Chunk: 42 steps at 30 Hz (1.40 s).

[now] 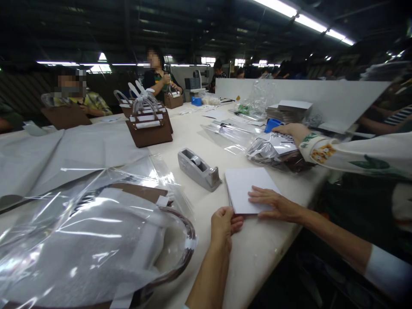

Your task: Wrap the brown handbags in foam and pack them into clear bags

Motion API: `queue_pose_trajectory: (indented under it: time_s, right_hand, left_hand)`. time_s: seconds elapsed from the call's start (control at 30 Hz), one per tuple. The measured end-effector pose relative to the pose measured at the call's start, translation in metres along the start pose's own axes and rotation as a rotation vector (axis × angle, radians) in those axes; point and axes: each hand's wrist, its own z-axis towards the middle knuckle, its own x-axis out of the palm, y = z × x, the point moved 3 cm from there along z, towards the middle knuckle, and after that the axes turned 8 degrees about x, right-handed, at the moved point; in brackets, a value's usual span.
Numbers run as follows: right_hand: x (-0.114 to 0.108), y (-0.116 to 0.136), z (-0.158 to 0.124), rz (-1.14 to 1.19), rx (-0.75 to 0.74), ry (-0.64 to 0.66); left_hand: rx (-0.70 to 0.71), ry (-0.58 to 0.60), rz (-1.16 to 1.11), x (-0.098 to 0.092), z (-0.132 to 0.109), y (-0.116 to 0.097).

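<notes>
A squared stack of white cards or boards (pixel 249 184) lies on the table in front of me. My right hand (pixel 272 204) rests flat on its top near the right side, fingers stretched out. At the near left corner, the curled fingers of my left hand (pixel 225 225) pinch the stack's edge; my own hand partly hides its fingertips. Just beyond the stack stands a grey tape dispenser (pixel 199 169). To my left lies a large brown handbag (pixel 128 231) inside a clear plastic bag, with pale wrapping over its body and a wrapped handle.
Brown handbags (pixel 149 128) stand farther back on the white table (pixel 189 206). A co-worker's sleeved arm (pixel 354 152) reaches in from the right onto a plastic-wrapped bag (pixel 277 152). Clear plastic sleeves (pixel 231 135) and a blue tape dispenser (pixel 273 125) lie beyond. Other people work across the table.
</notes>
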Motion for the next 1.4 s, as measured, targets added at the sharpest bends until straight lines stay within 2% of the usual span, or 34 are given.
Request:
queue_pose_trajectory:
  time_s: [0.27, 0.8, 0.97, 1.2, 1.3, 1.4]
  right_hand:
    - [0.003, 0.000, -0.008, 0.119, 0.016, 0.004]
    - [0.003, -0.004, -0.012, 0.253, -0.006, -0.057]
    - [0.001, -0.001, -0.012, 0.277, 0.017, -0.062]
    - [0.008, 0.010, -0.007, 0.258, 0.097, -0.093]
    - [0.013, 0.009, -0.006, 0.253, 0.066, -0.105]
    - [0.016, 0.007, -0.006, 0.214, 0.027, -0.116]
  left_hand:
    - [-0.038, 0.067, -0.252, 0.018, -0.011, -0.005]
    - [0.028, 0.119, -0.384, 0.033, -0.013, -0.003]
    - [0.066, 0.110, -0.315, 0.036, -0.012, -0.005]
    - [0.197, 0.012, -0.015, 0.034, -0.006, 0.007]
    - [0.247, -0.018, 0.067, 0.034, -0.003, 0.013]
    - [0.253, 0.005, 0.075, 0.030, 0.000, 0.014]
